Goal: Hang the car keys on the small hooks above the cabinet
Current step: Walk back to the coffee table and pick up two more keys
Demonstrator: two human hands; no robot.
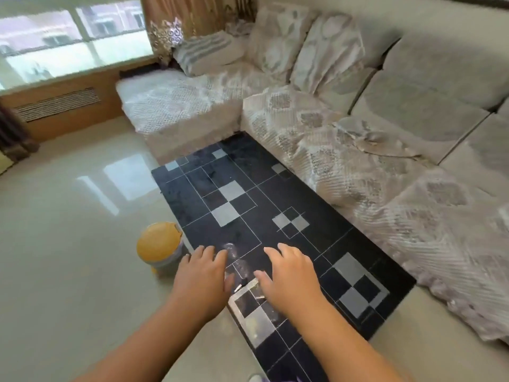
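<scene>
A small dark key-like object [242, 283] with a metal part lies on the black glass coffee table [275, 194], between my two hands. My left hand [203, 274] hovers palm down at the table's near left edge, fingers spread, holding nothing. My right hand [289, 277] hovers palm down just right of the object, fingers apart and empty, with a second small metal piece [260, 299] at its thumb side. Blur keeps me from telling whether either hand touches the object. No hooks or cabinet are in view.
A yellow-lidded bin [161, 246] stands on the glossy floor [68, 216] beside the table's left edge. A pale L-shaped sofa [358, 150] with cushions wraps the table's far and right sides. A window [68, 37] and a wooden vent panel fill the far left.
</scene>
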